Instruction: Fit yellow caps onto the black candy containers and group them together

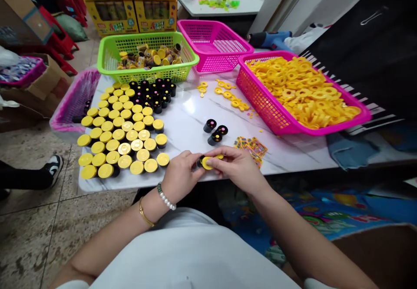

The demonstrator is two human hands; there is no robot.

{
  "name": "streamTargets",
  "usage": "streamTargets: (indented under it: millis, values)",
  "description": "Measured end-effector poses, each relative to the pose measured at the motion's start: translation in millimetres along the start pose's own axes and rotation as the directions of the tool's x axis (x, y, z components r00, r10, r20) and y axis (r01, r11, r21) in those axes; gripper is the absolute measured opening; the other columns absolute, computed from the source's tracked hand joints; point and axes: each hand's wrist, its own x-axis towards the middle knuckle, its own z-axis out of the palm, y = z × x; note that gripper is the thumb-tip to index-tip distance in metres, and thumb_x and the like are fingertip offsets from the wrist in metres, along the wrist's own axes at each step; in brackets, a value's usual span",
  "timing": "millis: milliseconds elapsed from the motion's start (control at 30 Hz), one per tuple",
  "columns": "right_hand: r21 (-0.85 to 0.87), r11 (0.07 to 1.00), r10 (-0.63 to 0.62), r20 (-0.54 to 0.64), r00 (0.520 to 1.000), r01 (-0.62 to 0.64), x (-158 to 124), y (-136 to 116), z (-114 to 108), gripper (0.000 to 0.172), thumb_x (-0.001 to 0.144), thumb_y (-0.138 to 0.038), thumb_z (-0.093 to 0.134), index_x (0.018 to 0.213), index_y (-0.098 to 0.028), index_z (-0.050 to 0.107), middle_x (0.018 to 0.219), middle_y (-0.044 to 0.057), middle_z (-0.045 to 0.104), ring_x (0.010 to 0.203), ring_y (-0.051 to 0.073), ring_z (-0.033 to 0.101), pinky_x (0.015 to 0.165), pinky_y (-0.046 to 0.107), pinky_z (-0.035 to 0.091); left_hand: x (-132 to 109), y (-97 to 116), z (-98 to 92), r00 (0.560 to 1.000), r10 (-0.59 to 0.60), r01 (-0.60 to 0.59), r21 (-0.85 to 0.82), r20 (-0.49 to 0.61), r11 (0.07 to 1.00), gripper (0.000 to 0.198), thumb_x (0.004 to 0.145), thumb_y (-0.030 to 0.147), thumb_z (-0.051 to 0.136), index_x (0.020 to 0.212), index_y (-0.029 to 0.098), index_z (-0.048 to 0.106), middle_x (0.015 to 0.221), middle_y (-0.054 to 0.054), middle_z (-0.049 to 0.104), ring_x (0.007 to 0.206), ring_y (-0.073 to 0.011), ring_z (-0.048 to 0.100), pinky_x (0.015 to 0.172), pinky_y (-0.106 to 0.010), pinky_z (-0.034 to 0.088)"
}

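Yellow shows between my hands: a round lid (206,163) pinched in the fingers of my right hand (239,167), right up against the black cup (200,162) that my left hand (182,172) grips. My hands are together at this pair, over the near edge of the white table (185,126); whether the lid is fully seated I cannot tell, as my fingers cover part of it. Another bit of yellow (220,156) peeks out by my right fingers.

Just beyond my hands stand three open black cups (215,139), with small pink or yellow pieces inside. Printed cards (257,146) lie in a loose pile near my right hand. To my left, yellow-topped cups (125,126) stand in close rows, with more open black cups (153,93) behind them. A pink basket (273,112) on my right is heaped with yellow ring-shaped pieces (299,90).
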Motion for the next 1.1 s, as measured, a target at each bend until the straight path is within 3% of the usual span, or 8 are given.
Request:
streamTargets:
  millis: [167, 333, 500, 667, 800, 900, 1100]
  values:
    - [-0.043, 0.999, 0.033, -0.009, 0.999, -0.033, 2, -3, 3, 0.03, 0.068, -0.042, 0.08, 0.082, -0.016, 0.074, 0.049, -0.003, 0.058, 0.037, 0.008, 0.049, 0.037, 0.02, 0.04, -2, -1, 1.5, 0.999, -0.014, 0.015, -0.023, 0.031, 1.0, 0.022, 0.084, 0.024, 0.067, 0.105, 0.023, 0.073, 0.071, 0.002, 0.055, 0.064, -0.0121, 0.055, 0.062, -0.023, 0.041]
    - [0.077, 0.989, 0.126, 0.023, 0.992, -0.128, 4, -1, 5, 0.039, 0.069, -0.043, 0.08, 0.093, -0.016, 0.065, 0.043, -0.005, 0.058, 0.034, 0.009, 0.051, 0.039, 0.02, 0.042, 0, 0, -0.7, 0.998, -0.033, 0.034, -0.021, 0.052, 0.999, 0.015, 0.085, 0.025, 0.067, 0.098, 0.024, 0.074, 0.067, 0.003, 0.053, 0.062, -0.0121, 0.053, 0.061, -0.024, 0.037]
    - [0.169, 0.961, 0.207, 0.081, 0.975, -0.218, 2, 4, 7, 0.041, 0.067, -0.05, 0.079, 0.082, -0.018, 0.058, 0.046, -0.004, 0.061, 0.035, 0.011, 0.055, 0.037, 0.021, 0.046, 1, 1, -1.9, 0.994, -0.023, 0.024, -0.012, 0.103, 1.0, 0.016, 0.085, 0.022, 0.066, 0.099, 0.022, 0.073, 0.065, 0.003, 0.056, 0.063, -0.0131, 0.054, 0.061, -0.024, 0.037]
    - [0.163, 0.972, 0.161, 0.054, 0.985, -0.168, -1, 7, 9, 0.04, 0.069, -0.048, 0.079, 0.08, -0.019, 0.053, 0.049, -0.006, 0.061, 0.034, 0.008, 0.051, 0.036, 0.018, 0.043, 3, 4, -9.3, 0.987, -0.006, 0.005, 0.004, 0.164, 1.0, 0.014, 0.087, 0.022, 0.061, 0.096, 0.02, 0.071, 0.066, 0.002, 0.06, 0.063, -0.0137, 0.055, 0.061, -0.025, 0.037]
    - [0.16, 0.971, 0.168, 0.066, 0.984, -0.176, 1, 6, 10, 0.041, 0.069, -0.049, 0.078, 0.079, -0.02, 0.051, 0.051, -0.006, 0.061, 0.033, 0.008, 0.05, 0.034, 0.018, 0.041, 3, 11, -13.9, 0.964, -0.082, 0.142, -0.228, 0.253, 0.963, 0.02, 0.09, 0.028, 0.058, 0.104, 0.02, 0.069, 0.064, 0.004, 0.064, 0.053, -0.01, 0.055, 0.056, -0.021, 0.039]
    - [0.184, 0.965, 0.177, 0.08, 0.981, -0.189, 1, 5, 10, 0.041, 0.069, -0.051, 0.077, 0.077, -0.02, 0.052, 0.05, -0.006, 0.06, 0.033, 0.008, 0.05, 0.034, 0.018, 0.041, 2, 12, -10.2, 0.968, -0.153, 0.204, -0.266, 0.201, 0.942, 0.025, 0.087, 0.035, 0.063, 0.106, 0.018, 0.068, 0.064, 0.004, 0.065, 0.053, -0.0103, 0.056, 0.055, -0.021, 0.039]
    - [0.054, 0.998, 0.019, -0.082, 0.996, -0.014, 0, -1, 9, 0.032, 0.071, -0.042, 0.08, 0.07, -0.018, 0.059, 0.042, -0.007, 0.053, 0.032, 0.005, 0.043, 0.033, 0.016, 0.032, 1, 10, -2.0, 0.977, -0.066, 0.104, -0.185, 0.203, 0.977, 0.018, 0.086, 0.011, 0.061, 0.099, 0.02, 0.07, 0.086, 0.0, 0.073, 0.074, -0.0138, 0.064, 0.071, -0.024, 0.044]
